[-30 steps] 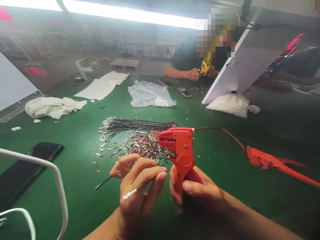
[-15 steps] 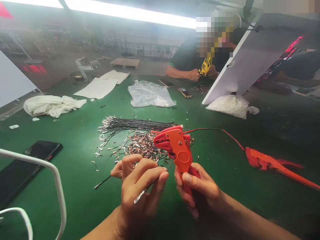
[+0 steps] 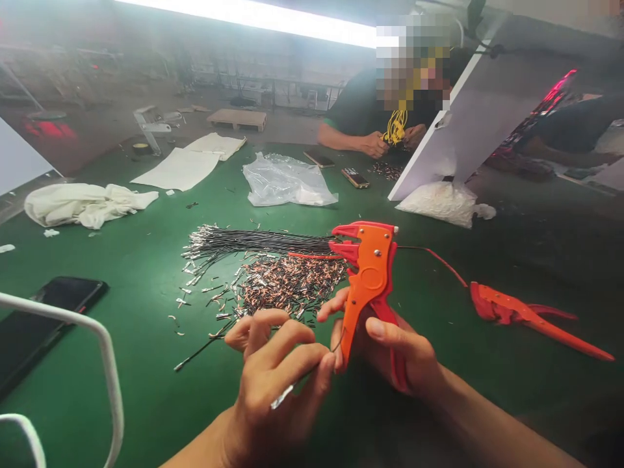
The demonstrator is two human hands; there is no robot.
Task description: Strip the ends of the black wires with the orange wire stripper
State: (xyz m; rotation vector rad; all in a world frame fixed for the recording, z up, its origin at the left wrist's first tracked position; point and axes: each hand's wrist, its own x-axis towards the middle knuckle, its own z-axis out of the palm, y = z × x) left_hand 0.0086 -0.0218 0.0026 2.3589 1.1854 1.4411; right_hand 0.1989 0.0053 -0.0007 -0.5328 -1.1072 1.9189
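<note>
My left hand point(image 3: 283, 370) pinches a short black wire point(image 3: 338, 341) between thumb and forefinger, a silvery terminal point(image 3: 283, 395) at its near end. The wire's far end lies against the handle of an orange and red wire stripper point(image 3: 373, 279). That tool stands upright in my right hand point(image 3: 404, 351), its jaws parted and pointing left, its handles spread. Behind the hands lies a heap of wire offcuts point(image 3: 292, 279), black with copper-coloured bits. Beyond the heap runs a bundle of black wires point(image 3: 263, 240) with silvery ends at the left.
On the green table point(image 3: 146, 260) a second wire stripper point(image 3: 531, 318) lies to the right. A black phone point(image 3: 58, 302) and a white bent tube point(image 3: 104, 351) are at the left. Farther back are a plastic bag point(image 3: 287, 179), a white cloth point(image 3: 88, 201) and a person's hands point(image 3: 375, 143) holding yellow wires.
The stripper has swung upright and moved right; its handles have spread and its jaws have parted. The wire's end has left the jaw area and is now lower, beside the handle.
</note>
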